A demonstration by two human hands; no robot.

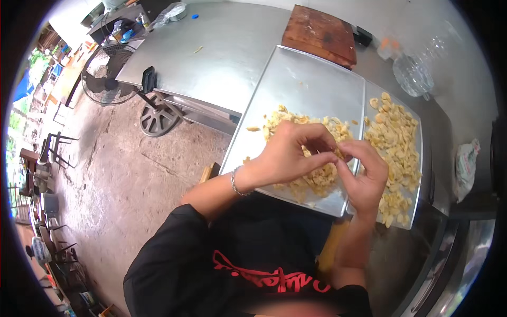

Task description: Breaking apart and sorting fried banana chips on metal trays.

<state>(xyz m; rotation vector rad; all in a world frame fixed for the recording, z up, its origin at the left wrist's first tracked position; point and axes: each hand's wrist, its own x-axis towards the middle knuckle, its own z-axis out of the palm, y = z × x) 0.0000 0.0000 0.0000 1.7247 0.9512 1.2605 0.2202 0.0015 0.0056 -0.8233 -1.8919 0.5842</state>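
My left hand (288, 156) and my right hand (367, 171) meet above a steel tray (306, 84), fingertips pinched together on one pale yellow piece (342, 154) from the pile (317, 179) beneath them. A metal bracelet circles my left wrist. A second tray (420, 158) to the right is covered with several more of the same yellow pieces (393, 142).
A wooden cutting board (319, 34) lies behind the trays on the steel table (222, 47). Clear glassware (412, 74) stands at the back right, a crumpled bag (466, 166) at the right. A floor fan (105, 74) and a cart wheel (157, 117) are on the concrete floor at left.
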